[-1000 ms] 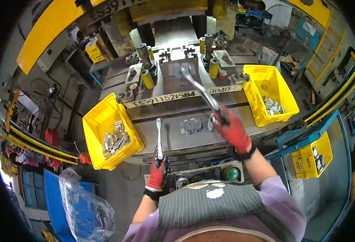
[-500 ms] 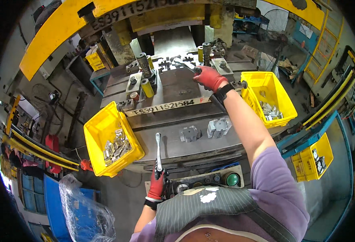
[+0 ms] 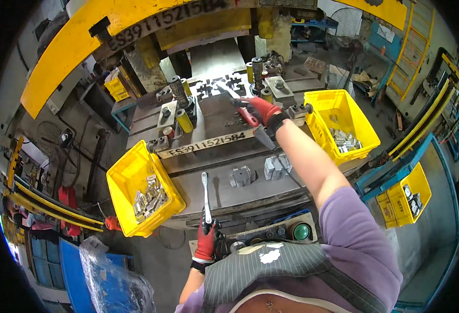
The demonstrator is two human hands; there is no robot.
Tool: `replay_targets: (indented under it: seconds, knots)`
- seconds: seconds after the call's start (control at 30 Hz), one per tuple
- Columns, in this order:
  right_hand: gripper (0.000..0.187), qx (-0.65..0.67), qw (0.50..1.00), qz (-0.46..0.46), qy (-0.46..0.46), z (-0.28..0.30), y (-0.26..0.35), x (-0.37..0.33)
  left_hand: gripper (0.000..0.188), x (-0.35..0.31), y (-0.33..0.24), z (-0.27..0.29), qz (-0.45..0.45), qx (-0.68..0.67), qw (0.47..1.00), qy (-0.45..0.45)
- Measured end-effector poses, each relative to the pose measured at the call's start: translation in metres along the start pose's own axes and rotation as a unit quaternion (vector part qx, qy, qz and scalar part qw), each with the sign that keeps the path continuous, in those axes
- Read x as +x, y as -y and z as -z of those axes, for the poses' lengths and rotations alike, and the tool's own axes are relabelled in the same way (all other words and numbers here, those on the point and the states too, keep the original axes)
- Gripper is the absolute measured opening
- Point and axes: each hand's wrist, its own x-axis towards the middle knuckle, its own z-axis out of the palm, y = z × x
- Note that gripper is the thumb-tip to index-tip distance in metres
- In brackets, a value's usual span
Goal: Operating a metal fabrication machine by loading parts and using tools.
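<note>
My right hand (image 3: 263,110), in a red glove, reaches over the press bed and closes on a long tool with a silver front end (image 3: 226,89) and a red-and-dark handle. The silver end points at the bright die plate (image 3: 204,89) with dark cutouts between the guide posts. My left hand (image 3: 206,241), in a red and black glove near the bed's front edge, grips a silver ratchet-shaped tool (image 3: 205,192) upright, rounded head away from me. Two small stacks of grey metal parts, a left stack (image 3: 242,176) and a right stack (image 3: 277,167), stand on the front ledge.
A yellow bin (image 3: 116,180) of metal pieces stands at the bed's left, another yellow bin (image 3: 367,130) at its right. Guide posts (image 3: 176,88) rise around the die. A control panel (image 3: 306,229) with a green button lies before me. A yellow press beam (image 3: 57,68) arches overhead.
My right hand has moved slightly left and nearer me, and its tool has turned so the red handle part shows. My left hand keeps its tool in nearly the same place. The view has shifted slightly.
</note>
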Motion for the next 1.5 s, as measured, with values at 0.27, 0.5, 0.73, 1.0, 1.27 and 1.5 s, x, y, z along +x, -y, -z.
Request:
replay_targets:
  seconds: [0.27, 0.5, 0.73, 1.0, 1.27, 1.5]
  knots:
    - [0.033, 0.079, 0.988, 0.005, -0.133, -0.019, -0.029, 0.020, 0.025, -0.027, -0.053, 0.007, -0.083, 0.082, 0.986, -0.122]
    - [0.023, 0.145, 0.978, 0.126, -0.082, -0.052, -0.026, -0.093, 0.028, -0.058, -0.050, 0.104, -0.065, -0.026, 0.948, -0.311]
    - [0.029, -0.235, 0.862, 0.137, -0.429, 0.024, -0.182, -0.339, 0.056, -0.097, -0.049, 0.106, 0.211, -0.069, 0.854, -0.470]
    - [0.038, 0.075, 0.909, -0.218, -0.347, 0.040, -0.327, -0.421, 0.045, -0.077, 0.165, 0.158, 0.224, 0.048, 0.962, -0.148]
    - [0.032, -0.171, 0.884, -0.223, -0.373, 0.049, -0.388, -0.398, 0.060, -0.067, 0.106, 0.126, 0.320, 0.109, 0.931, -0.137]
    - [0.044, -0.101, 0.887, -0.254, -0.371, 0.057, -0.401, -0.398, 0.059, -0.069, 0.090, 0.121, 0.287, 0.143, 0.938, -0.129]
